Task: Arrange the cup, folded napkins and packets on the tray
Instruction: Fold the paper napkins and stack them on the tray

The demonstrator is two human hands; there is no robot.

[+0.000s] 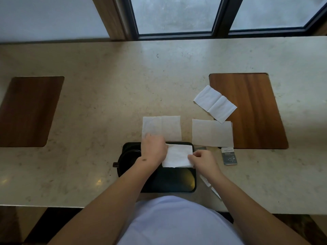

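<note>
A black tray [177, 183] lies at the counter's near edge. On its left part sits a black cup [126, 160], partly hidden by my left arm. Over the tray's far end I hold a folded white napkin [177, 155]: my left hand [154, 147] presses its left edge, and my right hand [203, 159] pinches its right edge. Behind the tray lies an unfolded napkin [166, 127], another [212, 132] to its right, and a third [215, 103] farther back. A grey packet [229, 155] rests right of the tray. White packets [210, 187] peek from under my right forearm.
The marble counter [106, 103] has two inset wooden panels, one at the left [28, 110] and one at the right [251, 110]. A window [177, 15] runs along the far side. My white shirt fills the bottom of the view.
</note>
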